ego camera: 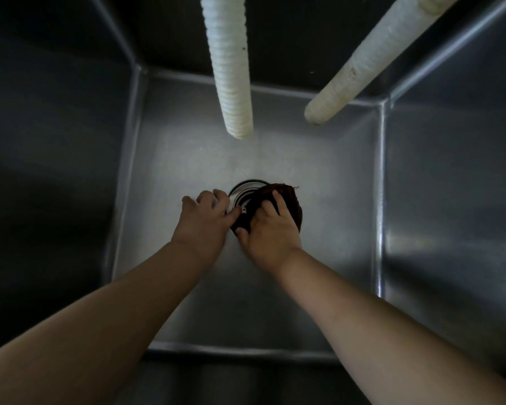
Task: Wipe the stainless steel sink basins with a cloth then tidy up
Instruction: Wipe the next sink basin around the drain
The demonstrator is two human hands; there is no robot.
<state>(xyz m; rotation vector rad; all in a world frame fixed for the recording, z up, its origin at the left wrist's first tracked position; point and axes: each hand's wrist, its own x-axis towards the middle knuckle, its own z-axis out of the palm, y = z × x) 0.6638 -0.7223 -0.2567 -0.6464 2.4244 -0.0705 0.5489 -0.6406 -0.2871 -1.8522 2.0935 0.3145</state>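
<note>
I look straight down into a deep stainless steel sink basin (pixel 187 147). At the middle of its floor is the round metal drain (pixel 240 190), partly covered by my hands. My right hand (pixel 268 232) presses a dark brown cloth (pixel 289 200) onto the right side of the drain, fingers curled over the cloth. My left hand (pixel 205 220) rests on the left rim of the drain, its fingertips pinching a small metal part of the strainer. Both forearms reach down from the near edge.
Two white corrugated hoses hang into the basin from above: one (pixel 231 68) near the centre, the other (pixel 368 57) slanting in from the upper right. Steep steel walls (pixel 450 185) enclose the floor on all sides.
</note>
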